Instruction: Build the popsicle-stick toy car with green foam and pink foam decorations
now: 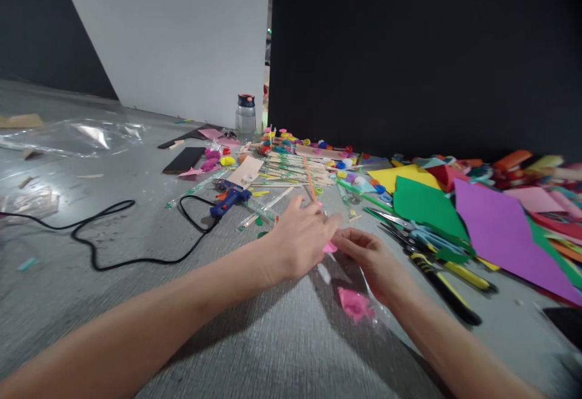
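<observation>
My left hand (302,235) is closed around something pink (330,247) at the middle of the table, its fingers partly blurred. An orange stick (310,179) rises just behind that hand. My right hand (366,252) meets it from the right, with thumb and forefinger pinched together at the pink piece's edge; what lies between those fingertips is too small to name. Nearer to me, a bright pink piece (355,305) lies on the table beside clear plastic, just below my right hand.
A blue glue gun (230,200) with a black cable (131,261) lies left. Scissors (421,232), yellow-black pliers (443,288) and coloured sheets (495,235) are on the right. Wooden sticks (297,168), a phone (184,160) and a bottle (246,114) stand or lie farther back.
</observation>
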